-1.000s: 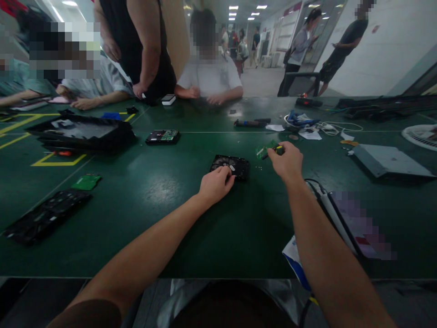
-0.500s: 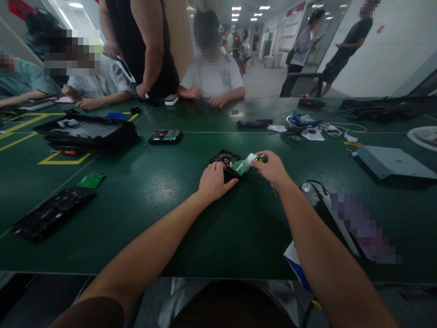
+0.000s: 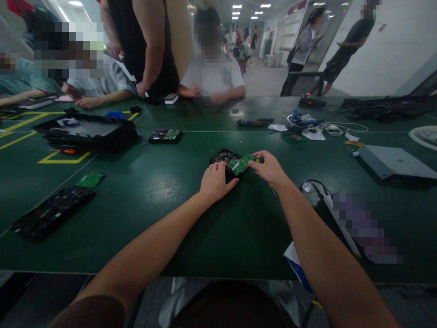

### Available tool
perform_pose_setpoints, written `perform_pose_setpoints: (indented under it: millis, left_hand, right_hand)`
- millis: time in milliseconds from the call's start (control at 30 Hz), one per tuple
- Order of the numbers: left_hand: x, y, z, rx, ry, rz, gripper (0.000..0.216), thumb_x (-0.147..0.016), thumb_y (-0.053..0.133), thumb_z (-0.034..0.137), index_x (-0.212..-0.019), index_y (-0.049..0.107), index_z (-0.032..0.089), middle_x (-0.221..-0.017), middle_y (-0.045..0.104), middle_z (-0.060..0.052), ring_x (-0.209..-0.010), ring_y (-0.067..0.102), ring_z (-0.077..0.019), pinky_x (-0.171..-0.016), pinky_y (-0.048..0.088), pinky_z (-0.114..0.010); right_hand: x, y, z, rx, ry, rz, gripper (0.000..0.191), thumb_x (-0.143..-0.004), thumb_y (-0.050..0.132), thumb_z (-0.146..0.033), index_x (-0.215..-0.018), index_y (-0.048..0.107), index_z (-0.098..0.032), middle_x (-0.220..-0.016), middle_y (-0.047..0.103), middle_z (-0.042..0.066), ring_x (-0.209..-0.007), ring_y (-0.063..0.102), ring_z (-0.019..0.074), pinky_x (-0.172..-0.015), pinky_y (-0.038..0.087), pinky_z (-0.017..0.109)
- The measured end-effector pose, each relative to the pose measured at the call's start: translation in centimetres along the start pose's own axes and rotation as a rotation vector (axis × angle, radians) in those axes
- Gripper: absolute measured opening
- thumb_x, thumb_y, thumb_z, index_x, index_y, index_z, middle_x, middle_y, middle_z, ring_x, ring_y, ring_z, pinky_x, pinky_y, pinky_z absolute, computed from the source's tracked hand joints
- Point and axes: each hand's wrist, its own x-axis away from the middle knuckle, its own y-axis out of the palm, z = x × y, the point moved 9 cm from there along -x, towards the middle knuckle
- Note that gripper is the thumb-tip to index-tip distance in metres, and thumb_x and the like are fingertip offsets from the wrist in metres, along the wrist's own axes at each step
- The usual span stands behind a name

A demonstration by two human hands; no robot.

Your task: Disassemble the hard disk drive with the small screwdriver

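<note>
A black hard drive (image 3: 222,158) lies on the green table (image 3: 164,214) in front of me. My left hand (image 3: 214,182) rests on its near left corner, fingers curled against it. My right hand (image 3: 269,168) pinches a small green circuit board (image 3: 239,164) and lays it over the drive's right part. A yellow and black tool tip (image 3: 260,159) shows at my right fingers.
A second hard drive (image 3: 165,135) lies further back left, beside a black tray (image 3: 85,132). A green board (image 3: 90,180) and a black frame (image 3: 51,212) sit at left. Cables (image 3: 321,125), a grey panel (image 3: 392,162) and a bag (image 3: 341,214) are at right. Several people sit or stand across the table.
My right hand brought the green circuit board from the right of the drive over onto it. My left hand stayed on the drive's near corner.
</note>
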Motion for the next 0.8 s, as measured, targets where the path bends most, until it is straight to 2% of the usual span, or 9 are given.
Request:
perform_pose_setpoints:
  millis: [300,433,567,700,800]
  left_hand:
    - [0.0,-0.1,0.1,0.016,0.003,-0.003,0.057,-0.087,0.070,0.056,-0.126,0.052,0.018,-0.116,0.065,-0.015,-0.109,0.062,-0.0327,-0.094,0.052,-0.048]
    - [0.0,-0.4,0.2,0.024,0.002,0.005,0.053,-0.088,0.070,0.054,-0.124,0.054,0.018,-0.114,0.067,-0.014,-0.104,0.064,-0.0318,-0.088,0.054,-0.045]
    - [0.1,-0.5,1.0,0.023,0.051,-0.011,0.039,-0.093,0.065,0.046,-0.122,0.059,0.020,-0.105,0.071,-0.011,-0.092,0.067,-0.0270,-0.076,0.055,-0.038]
    - [0.4,0.1,1.8,-0.027,0.117,-0.063,0.029,-0.097,0.059,0.044,-0.117,0.067,0.023,-0.091,0.073,-0.007,-0.081,0.069,-0.0243,-0.068,0.053,-0.034]
    - [0.5,0.4,1.8,-0.056,0.116,-0.079,0.030,-0.099,0.056,0.043,-0.118,0.069,0.024,-0.090,0.076,-0.007,-0.080,0.071,-0.0241,-0.067,0.053,-0.033]
  right_hand:
    - [0.0,0.2,-0.2,0.028,-0.042,-0.013,0.039,-0.079,0.074,-0.038,-0.114,0.066,-0.022,-0.095,0.064,0.006,-0.073,0.059,0.0174,-0.061,0.055,0.032]
    - [-0.2,0.1,-0.4,0.181,-0.131,0.025,0.036,-0.083,0.070,-0.038,-0.115,0.068,-0.023,-0.103,0.068,0.007,-0.085,0.064,0.0211,-0.075,0.056,0.037]
    - [-0.1,0.1,-1.1,0.301,-0.232,0.045,0.034,-0.086,0.069,-0.037,-0.117,0.068,-0.025,-0.113,0.072,0.007,-0.100,0.066,0.0235,-0.090,0.053,0.040]
    - [0.1,0.6,-1.6,0.361,-0.271,0.010,0.042,-0.088,0.068,-0.036,-0.128,0.067,-0.023,-0.130,0.070,0.008,-0.118,0.065,0.0253,-0.105,0.048,0.041]
    - [0.1,1.0,-1.3,0.382,-0.250,-0.025,0.051,-0.088,0.069,-0.035,-0.137,0.064,-0.020,-0.141,0.066,0.011,-0.129,0.061,0.0275,-0.113,0.043,0.042]
